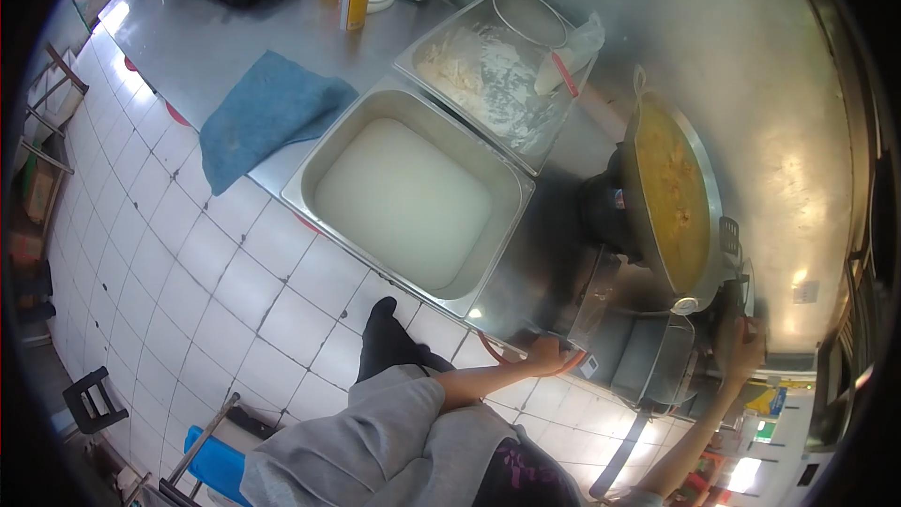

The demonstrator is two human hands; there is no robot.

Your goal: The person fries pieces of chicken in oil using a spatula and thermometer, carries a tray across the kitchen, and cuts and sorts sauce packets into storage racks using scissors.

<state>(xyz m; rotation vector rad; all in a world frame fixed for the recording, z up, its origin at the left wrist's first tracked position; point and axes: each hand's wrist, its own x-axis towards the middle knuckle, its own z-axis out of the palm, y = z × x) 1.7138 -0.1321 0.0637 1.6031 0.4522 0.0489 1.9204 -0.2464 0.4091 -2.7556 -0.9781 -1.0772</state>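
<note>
A: Where is the wok [711, 197] from the person's two hands?

B: It lies ahead of both, and its long axis runs away from the body. The right hand [748, 347] is nearer, close to its near end. The left hand [546, 357] is at an orange-red strip [573, 364].

A: Do they grip something?

B: They are apart from each other; whether either grips, one cannot tell.

A: And around?

B: The metal counter [235, 28] bears also a deep pan [510, 205] of whitish liquid [404, 197], beside a tiled floor [282, 296].
</note>
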